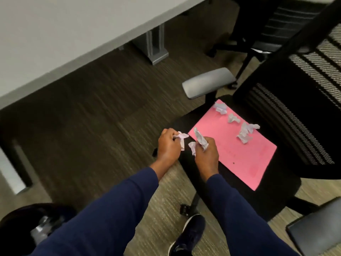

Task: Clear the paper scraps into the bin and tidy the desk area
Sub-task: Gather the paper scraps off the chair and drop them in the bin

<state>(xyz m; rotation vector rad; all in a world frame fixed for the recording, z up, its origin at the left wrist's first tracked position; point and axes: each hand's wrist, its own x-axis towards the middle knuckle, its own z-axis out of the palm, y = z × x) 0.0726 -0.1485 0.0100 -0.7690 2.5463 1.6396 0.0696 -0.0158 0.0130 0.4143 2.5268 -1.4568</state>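
Observation:
A pink sheet lies on the black seat of an office chair. Several crumpled white paper scraps rest along the sheet's far edge. My left hand hovers just left of the seat's front corner, closed around a crumpled scrap. Beside it, my right hand is over the sheet's near-left corner, gripping crumpled scraps that stick out above and left of the fingers. At the lower left a dark round bin shows partly, with something crumpled and shiny inside.
A grey desk spans the upper left, its leg standing on brown carpet. The chair's grey armrest juts out above the pink sheet. A second black chair stands behind. My dark shoe is near the chair's castor.

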